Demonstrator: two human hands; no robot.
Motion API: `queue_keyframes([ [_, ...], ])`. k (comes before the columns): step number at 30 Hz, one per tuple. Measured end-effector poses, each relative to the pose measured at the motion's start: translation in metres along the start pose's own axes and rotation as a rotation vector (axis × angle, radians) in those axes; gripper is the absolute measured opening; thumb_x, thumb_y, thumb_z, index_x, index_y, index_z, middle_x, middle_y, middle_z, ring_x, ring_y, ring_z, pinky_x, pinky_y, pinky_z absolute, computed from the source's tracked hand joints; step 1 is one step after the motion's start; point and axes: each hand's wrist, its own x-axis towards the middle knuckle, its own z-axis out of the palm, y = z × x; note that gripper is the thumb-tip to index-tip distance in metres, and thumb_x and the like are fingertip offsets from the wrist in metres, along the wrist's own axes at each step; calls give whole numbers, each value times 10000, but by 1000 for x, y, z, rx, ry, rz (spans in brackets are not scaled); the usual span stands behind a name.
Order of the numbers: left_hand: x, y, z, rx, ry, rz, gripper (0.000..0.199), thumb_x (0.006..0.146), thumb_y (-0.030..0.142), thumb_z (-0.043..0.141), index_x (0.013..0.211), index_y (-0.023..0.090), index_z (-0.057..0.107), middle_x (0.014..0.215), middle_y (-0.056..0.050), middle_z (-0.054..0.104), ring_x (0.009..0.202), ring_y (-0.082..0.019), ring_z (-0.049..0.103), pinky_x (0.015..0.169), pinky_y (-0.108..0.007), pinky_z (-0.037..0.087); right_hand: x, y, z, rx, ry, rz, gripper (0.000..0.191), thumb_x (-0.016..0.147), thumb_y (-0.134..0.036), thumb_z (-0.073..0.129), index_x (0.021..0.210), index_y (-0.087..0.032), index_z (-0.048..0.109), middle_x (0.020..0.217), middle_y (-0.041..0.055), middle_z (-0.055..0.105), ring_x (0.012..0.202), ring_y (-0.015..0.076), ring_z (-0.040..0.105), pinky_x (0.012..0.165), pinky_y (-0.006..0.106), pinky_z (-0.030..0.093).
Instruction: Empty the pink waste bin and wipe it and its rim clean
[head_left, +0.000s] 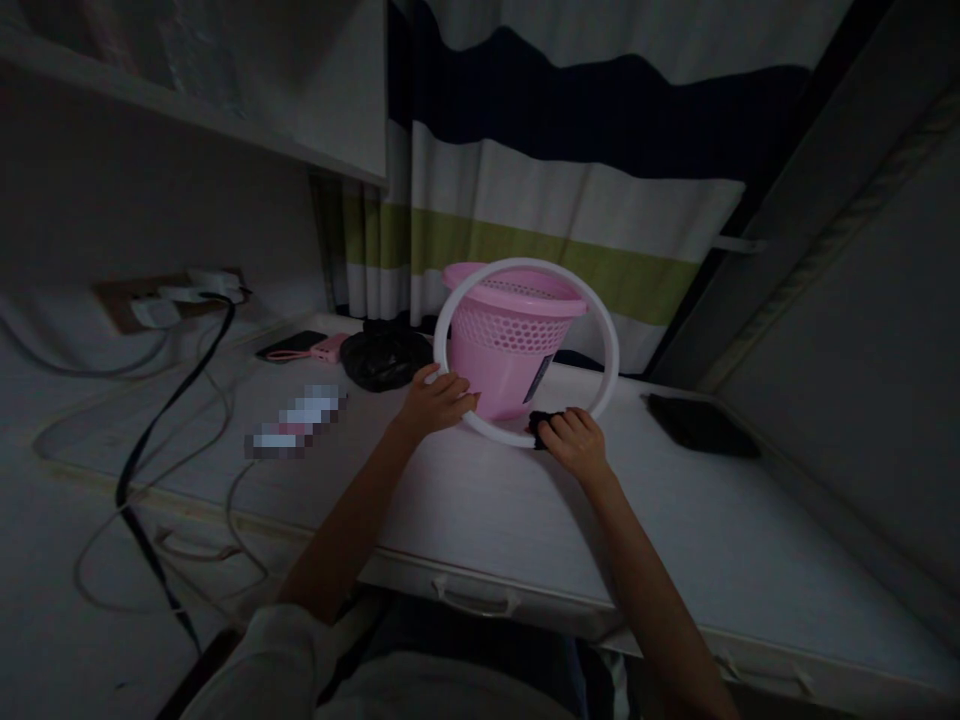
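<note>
A white ring is held upright above the white desk, in front of a pink basket with a honeycomb band of holes near its rim. My left hand is closed round the ring's lower left side. At its lower right, my right hand has its fingers bent over a black cloth, which is pressed against the ring. Part of the basket shows through the ring, and its dark label is on the right side.
Behind the basket hangs a striped curtain. Left on the desk lie a black bag, a pink power bank and a blurred-out phone with a cable. A black flat object lies right.
</note>
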Motion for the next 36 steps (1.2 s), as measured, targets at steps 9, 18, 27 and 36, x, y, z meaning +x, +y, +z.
queue_keyframes([
  [9,21,14,-24,-182,220,-590,563,801,331,542,1313,175,366,1383,-169,359,1285,-296,316,1059,-513,160,-7,7,-15,-162,117,190,158,803,-273,602,676,-191,555,509,-16,481,589,129,387,612,290,253],
  [18,35,91,-19,-920,-32,-901,192,811,340,521,850,164,586,795,-61,655,770,-181,627,741,-315,491,19,-31,-23,-53,174,178,89,824,-152,533,744,-189,551,561,-5,521,589,122,413,625,291,258],
  [27,33,39,-32,-1031,-189,-723,138,725,304,611,683,187,553,632,14,586,643,-141,584,739,-320,497,8,-14,-14,7,78,71,113,824,-169,527,717,-194,554,555,-14,499,578,121,384,589,286,226],
  [36,50,29,-8,-1150,123,-923,479,791,606,395,580,192,511,496,18,510,493,-128,520,589,-296,495,2,-12,-10,48,-31,91,337,903,-396,386,728,-185,584,578,17,487,590,139,385,581,296,226],
])
